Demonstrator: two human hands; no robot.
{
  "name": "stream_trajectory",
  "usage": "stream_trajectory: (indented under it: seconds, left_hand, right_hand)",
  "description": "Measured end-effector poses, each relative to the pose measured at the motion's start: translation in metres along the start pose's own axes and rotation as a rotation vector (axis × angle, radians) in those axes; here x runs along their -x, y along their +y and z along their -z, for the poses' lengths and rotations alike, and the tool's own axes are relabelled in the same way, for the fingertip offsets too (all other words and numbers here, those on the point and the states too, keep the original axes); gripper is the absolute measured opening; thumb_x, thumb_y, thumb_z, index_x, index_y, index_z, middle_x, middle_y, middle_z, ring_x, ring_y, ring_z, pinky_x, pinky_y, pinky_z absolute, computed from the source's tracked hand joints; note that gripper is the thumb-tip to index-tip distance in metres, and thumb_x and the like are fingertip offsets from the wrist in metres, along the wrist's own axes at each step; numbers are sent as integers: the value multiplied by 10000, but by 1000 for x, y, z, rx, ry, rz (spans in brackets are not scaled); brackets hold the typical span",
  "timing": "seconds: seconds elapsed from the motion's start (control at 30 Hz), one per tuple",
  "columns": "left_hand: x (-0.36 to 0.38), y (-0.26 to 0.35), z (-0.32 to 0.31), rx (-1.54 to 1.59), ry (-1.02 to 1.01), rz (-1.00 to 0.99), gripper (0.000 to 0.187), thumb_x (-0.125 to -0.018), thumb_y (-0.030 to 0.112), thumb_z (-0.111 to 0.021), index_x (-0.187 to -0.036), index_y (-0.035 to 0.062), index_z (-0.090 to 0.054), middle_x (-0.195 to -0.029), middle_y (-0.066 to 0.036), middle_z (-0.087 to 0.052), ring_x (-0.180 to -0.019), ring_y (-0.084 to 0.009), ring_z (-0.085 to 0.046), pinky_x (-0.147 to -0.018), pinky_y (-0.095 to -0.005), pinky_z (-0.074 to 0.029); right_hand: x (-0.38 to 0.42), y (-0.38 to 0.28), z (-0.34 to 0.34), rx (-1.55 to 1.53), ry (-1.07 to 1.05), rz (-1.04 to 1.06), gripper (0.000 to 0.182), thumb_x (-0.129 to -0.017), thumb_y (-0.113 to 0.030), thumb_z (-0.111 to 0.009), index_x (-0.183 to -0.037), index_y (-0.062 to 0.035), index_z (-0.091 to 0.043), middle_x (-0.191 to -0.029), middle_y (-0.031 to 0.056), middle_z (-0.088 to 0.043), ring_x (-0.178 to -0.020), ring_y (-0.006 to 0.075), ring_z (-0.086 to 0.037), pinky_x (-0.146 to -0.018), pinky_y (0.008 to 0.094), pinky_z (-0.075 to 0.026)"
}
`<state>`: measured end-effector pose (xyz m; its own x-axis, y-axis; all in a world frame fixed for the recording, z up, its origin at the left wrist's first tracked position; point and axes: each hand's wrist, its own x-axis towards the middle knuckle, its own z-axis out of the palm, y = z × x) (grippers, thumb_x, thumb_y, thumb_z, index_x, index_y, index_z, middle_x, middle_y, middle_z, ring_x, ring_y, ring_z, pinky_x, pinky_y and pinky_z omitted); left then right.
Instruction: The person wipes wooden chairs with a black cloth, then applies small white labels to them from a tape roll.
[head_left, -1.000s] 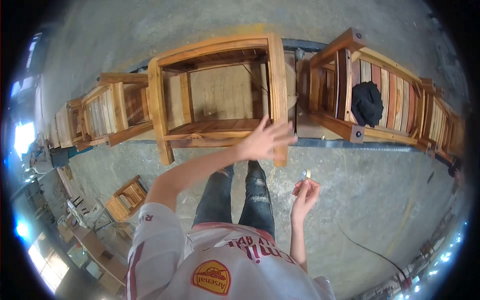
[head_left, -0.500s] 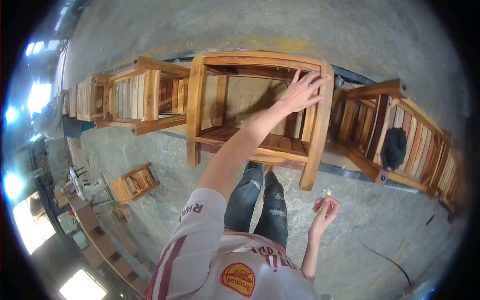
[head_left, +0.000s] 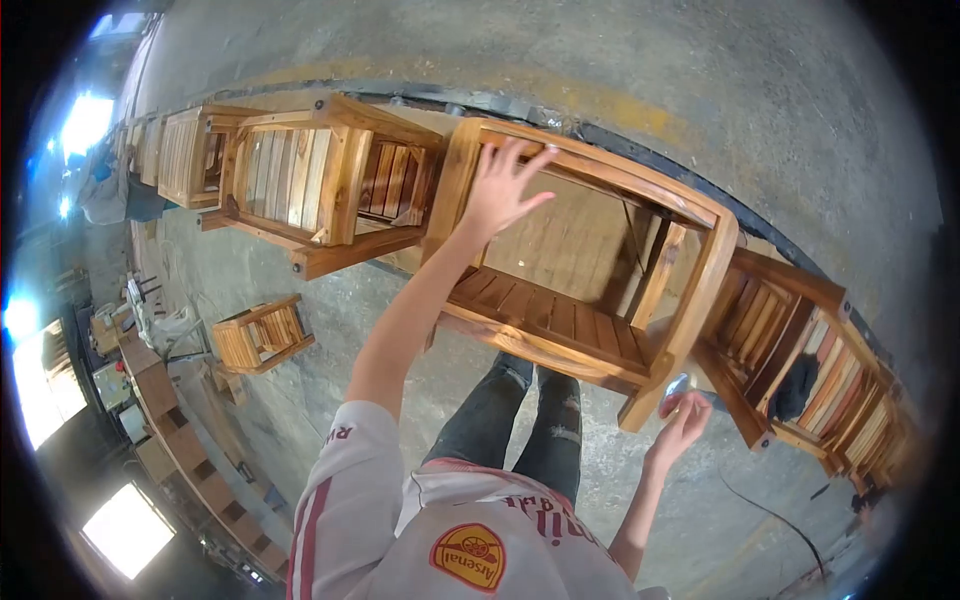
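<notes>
My left hand [head_left: 508, 188] is open, fingers spread, with its fingertips over the upper left corner of a wooden chair [head_left: 590, 372]. The chair has an open frame with rounded corners and a slatted lower part. My right hand [head_left: 684, 424] is closed around a small shiny roundish item [head_left: 678, 384], near the lower right leg of the chair; I cannot tell what this item is.
More slatted wooden chairs [head_left: 335, 180] stand in a row to the left. Another slatted chair [head_left: 820, 370] on the right bears a black cloth [head_left: 795, 386]. A small wooden stool [head_left: 262, 336] and a long cable [head_left: 775, 510] are on the concrete floor [head_left: 370, 350].
My left hand has moved from the chair's upper right corner to its upper left. My right hand has come closer to the right leg. The view has turned and the chair appears tilted.
</notes>
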<state>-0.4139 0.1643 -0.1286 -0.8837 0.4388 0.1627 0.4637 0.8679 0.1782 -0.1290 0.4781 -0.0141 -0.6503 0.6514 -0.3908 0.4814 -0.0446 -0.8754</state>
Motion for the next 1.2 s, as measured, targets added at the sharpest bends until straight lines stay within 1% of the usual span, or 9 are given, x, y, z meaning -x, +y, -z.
stream_trajectory:
  seconds: [0.17,0.33,0.47,0.57,0.8,0.9,1.1,1.13,1.2]
  left_hand:
    - [2,-55,12,377,199,317,500,-897,358,-631,-1360,222,-500,-1264,-65,-529,-1110,-274,-550,-1092,-534,-250]
    - [-7,-74,7,449,327,537,126,-788,328,-760,-821,208,-775,-1303,0,-512,-1341,-344,-302,-1045,-580,-234]
    - [-8,-77,-9,434,174,530,163,-753,367,-783,-869,253,-789,-1365,2,-463,-1383,-353,-235,-1022,-651,-197]
    - [-12,-72,-3,437,139,599,140,-765,332,-784,-892,272,-794,-1363,-37,-464,-1370,-349,-252,-1100,-523,-193]
    - [-22,-80,-1,494,335,628,699,-594,370,-883,-1125,169,-476,-1310,-107,-383,-1249,-342,-370,-978,-531,-330]
    - [-36,-95,14,546,-2,710,793,-575,382,-891,-1215,170,-475,-1355,-114,-374,-1290,-337,-365,-1008,-525,-341]
    - [-62,-130,2,708,-425,585,1000,-578,422,-894,-1403,140,-406,-1433,-171,-426,-1349,-356,-377,-1087,-480,-336]
    - [-56,-134,3,645,-306,483,973,-641,433,-866,-1407,59,-397,-1390,-202,-477,-1315,-346,-428,-1072,-458,-369]
    - [-23,-137,-14,879,-165,672,967,-686,426,-845,-1410,-3,-369,-1373,-211,-491,-1295,-320,-452,-1063,-431,-376]
  right_hand:
    - [-22,-19,-30,62,-2,42,121,-1007,-176,-483,-950,-69,-490,-762,28,-537,-635,82,-464,-562,233,-370]
    - [-36,-41,-53,93,4,64,138,-1010,-199,-491,-956,-72,-492,-766,25,-545,-635,76,-467,-568,225,-375]
    - [-42,-48,-67,133,41,93,151,-1020,-213,-480,-975,-70,-475,-753,37,-540,-636,80,-462,-571,228,-379]
    - [-41,-54,-79,110,73,120,154,-1018,-222,-487,-988,-71,-473,-750,42,-537,-644,88,-463,-582,237,-384]
    - [-49,-62,-94,115,128,133,165,-1024,-235,-476,-1000,-72,-468,-758,46,-543,-645,95,-469,-576,231,-379]
    - [-73,-54,-87,219,224,228,171,-1026,-237,-468,-1026,-66,-475,-798,55,-564,-657,93,-489,-584,229,-397]
    - [-171,44,-42,417,270,20,337,-982,-324,-540,-1133,-29,-479,-1088,157,-580,-1017,244,-580,-883,403,-476]
    - [-181,51,-47,582,265,243,374,-983,-332,-528,-1154,-3,-481,-1118,194,-583,-1068,292,-557,-955,448,-426]
    - [-202,68,-46,540,145,-5,448,-998,-342,-445,-1246,28,-490,-1186,191,-575,-1108,294,-532,-989,405,-390]
